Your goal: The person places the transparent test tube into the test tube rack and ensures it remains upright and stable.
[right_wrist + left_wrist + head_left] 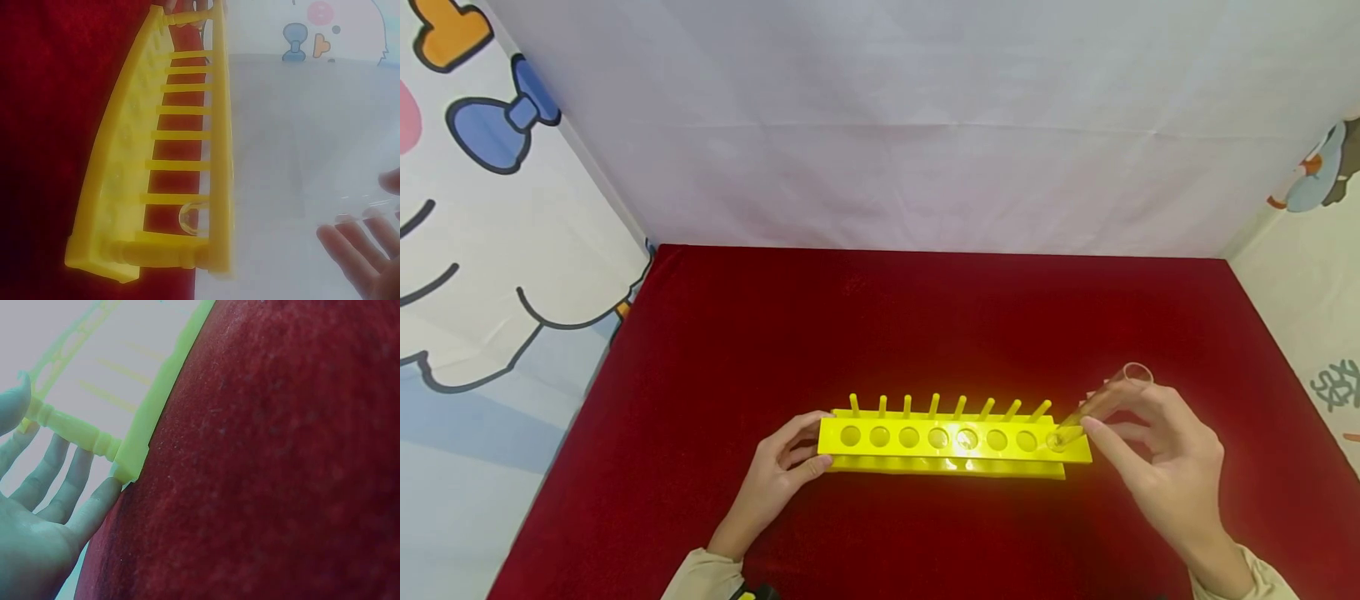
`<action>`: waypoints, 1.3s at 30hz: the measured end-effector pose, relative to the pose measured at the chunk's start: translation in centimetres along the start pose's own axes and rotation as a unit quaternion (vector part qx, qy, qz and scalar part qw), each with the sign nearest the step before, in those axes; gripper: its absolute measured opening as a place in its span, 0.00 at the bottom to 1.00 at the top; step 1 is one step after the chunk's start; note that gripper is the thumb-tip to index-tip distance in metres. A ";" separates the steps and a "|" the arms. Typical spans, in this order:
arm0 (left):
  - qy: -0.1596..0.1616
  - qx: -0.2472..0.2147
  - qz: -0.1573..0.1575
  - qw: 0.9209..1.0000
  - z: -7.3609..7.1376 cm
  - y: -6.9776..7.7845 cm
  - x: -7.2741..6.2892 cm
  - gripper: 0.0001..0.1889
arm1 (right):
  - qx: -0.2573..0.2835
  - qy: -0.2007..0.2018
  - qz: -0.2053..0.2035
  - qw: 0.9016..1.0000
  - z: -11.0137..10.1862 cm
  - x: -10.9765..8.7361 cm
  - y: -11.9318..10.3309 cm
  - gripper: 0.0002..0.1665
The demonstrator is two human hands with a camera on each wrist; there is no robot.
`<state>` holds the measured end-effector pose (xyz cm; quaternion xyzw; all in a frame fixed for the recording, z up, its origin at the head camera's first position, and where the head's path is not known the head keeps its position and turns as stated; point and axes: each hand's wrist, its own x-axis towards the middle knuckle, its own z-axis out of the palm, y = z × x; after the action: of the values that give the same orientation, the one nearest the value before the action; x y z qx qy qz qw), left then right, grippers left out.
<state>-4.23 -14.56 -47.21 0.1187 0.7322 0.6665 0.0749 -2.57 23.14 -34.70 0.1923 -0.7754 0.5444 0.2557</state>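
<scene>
A yellow test tube rack [955, 467] stands lengthwise on the red cloth, with a row of round holes along its top and several upright pegs behind them. At its left end my left hand [777, 468] holds the rack, thumb on the near side and fingers about the end post [75, 430]. My right hand [1180, 462] pinches a clear glass test tube [1105, 402] between thumb and fingers. That tube leans to the right, its lower end in the rightmost hole. Its rounded bottom [187, 219] shows below the top plate in the right wrist view.
Red cloth [880, 325] covers the table. A white curtain [880, 125] rises behind its far edge. Panels with cartoon prints [497, 125] stand at the left and right sides. Near the left sleeve, a small black and yellow item [756, 593] shows at the bottom edge.
</scene>
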 end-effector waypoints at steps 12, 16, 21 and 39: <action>-0.003 -0.003 0.000 1.000 0.0 0.0 0.0 0.24 | -0.007 0.003 0.011 1.000 -0.2 -0.6 1.1 0.24; -0.003 0.000 0.004 1.000 0.0 -0.1 0.0 0.24 | 0.009 0.005 0.009 1.000 -0.1 -0.6 1.1 0.24; -0.001 0.006 0.012 1.000 0.0 -0.2 0.0 0.24 | 0.027 0.007 0.006 1.000 0.1 -0.5 0.8 0.22; 0.000 0.010 0.020 1.000 0.0 -0.4 0.0 0.23 | 0.049 0.010 0.009 0.999 0.4 -0.9 1.0 0.22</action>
<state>-4.29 -14.57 -47.57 0.1340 0.7364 0.6603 0.0604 -2.51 23.13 -36.08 0.1924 -0.7468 0.5861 0.2485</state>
